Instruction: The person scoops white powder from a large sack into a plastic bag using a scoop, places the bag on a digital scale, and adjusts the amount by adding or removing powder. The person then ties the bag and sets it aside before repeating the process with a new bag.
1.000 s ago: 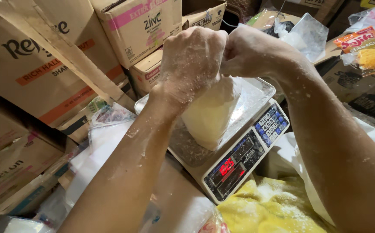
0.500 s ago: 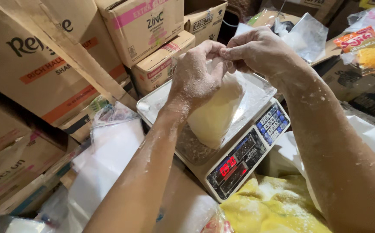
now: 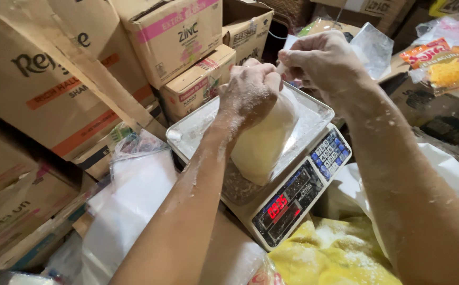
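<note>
A clear plastic bag of pale yellowish powder (image 3: 263, 142) rests on the steel pan of a digital scale (image 3: 292, 195) with a red lit display. My left hand (image 3: 250, 92), dusted with flour, grips the bag's neck just above the filling. My right hand (image 3: 322, 60) pinches the top end of the twisted plastic a little to the right. Both forearms are speckled with white powder.
Stacked cardboard boxes (image 3: 171, 37) crowd the left and back. White plastic bags (image 3: 134, 195) lie left of the scale. A yellow bag with powder (image 3: 335, 253) sits at the front. Snack packets (image 3: 443, 66) lie at the right.
Both hands have shifted to the right and slightly up along the bag's neck. The bag has stayed on the scale pan.
</note>
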